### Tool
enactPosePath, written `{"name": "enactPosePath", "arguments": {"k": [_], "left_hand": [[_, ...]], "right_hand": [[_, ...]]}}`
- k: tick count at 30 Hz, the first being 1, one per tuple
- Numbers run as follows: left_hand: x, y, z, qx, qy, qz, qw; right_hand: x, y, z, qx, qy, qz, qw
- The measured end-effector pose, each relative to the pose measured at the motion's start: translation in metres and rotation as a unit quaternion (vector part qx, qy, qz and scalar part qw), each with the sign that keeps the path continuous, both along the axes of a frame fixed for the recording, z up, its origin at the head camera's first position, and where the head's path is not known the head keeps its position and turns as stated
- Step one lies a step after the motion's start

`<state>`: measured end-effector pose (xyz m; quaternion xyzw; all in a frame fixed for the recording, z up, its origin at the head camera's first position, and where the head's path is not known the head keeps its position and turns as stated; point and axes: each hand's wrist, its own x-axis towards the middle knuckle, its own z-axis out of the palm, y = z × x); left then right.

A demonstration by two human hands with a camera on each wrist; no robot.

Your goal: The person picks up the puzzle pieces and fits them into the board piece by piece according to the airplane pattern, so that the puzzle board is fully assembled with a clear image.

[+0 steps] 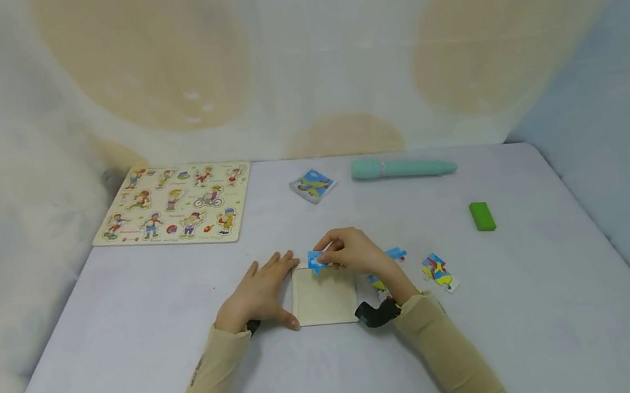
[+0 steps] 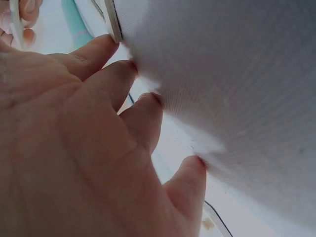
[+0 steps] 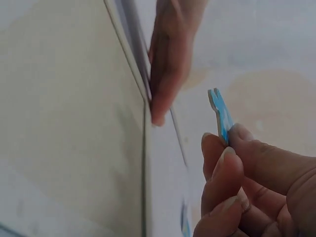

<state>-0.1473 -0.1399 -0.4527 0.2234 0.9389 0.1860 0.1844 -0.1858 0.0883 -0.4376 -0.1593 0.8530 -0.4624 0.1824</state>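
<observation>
A blue jigsaw piece (image 1: 316, 261) is pinched between the thumb and fingers of my right hand (image 1: 356, 253), over the far part of a square wooden puzzle tray (image 1: 324, 298). In the right wrist view the puzzle piece (image 3: 223, 116) stands on edge, apart from the tray (image 3: 74, 118). My left hand (image 1: 262, 292) lies with spread fingers along the tray's left side, its thumb at the near left corner. The left wrist view shows its fingertips (image 2: 148, 106) on the white tabletop, one touching the tray's edge. Several loose pieces (image 1: 438, 271) lie right of the tray, some partly behind my right wrist.
A wooden board with sports figures (image 1: 173, 206) lies at the back left. Behind the tray is a small picture puzzle (image 1: 314, 185), with a mint-green pen-shaped toy (image 1: 402, 167) to its right. A green block (image 1: 482, 216) sits further right. Curtains (image 1: 328, 48) hang behind the table.
</observation>
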Motion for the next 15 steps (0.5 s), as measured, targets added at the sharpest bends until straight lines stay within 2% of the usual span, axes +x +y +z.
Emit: {"name": "enactPosePath", "arguments": {"k": [6, 15], "left_hand": [[0.003, -0.002, 0.002, -0.001, 0.006, 0.003, 1.0], [0.002, -0.002, 0.005, 0.009, -0.009, 0.002, 0.9999]], "right_hand": [[0.007, -0.015, -0.002, 0.012, -0.01, -0.009, 0.9998], [0.015, -0.027, -0.012, 0.035, -0.016, -0.014, 0.9992]]}}
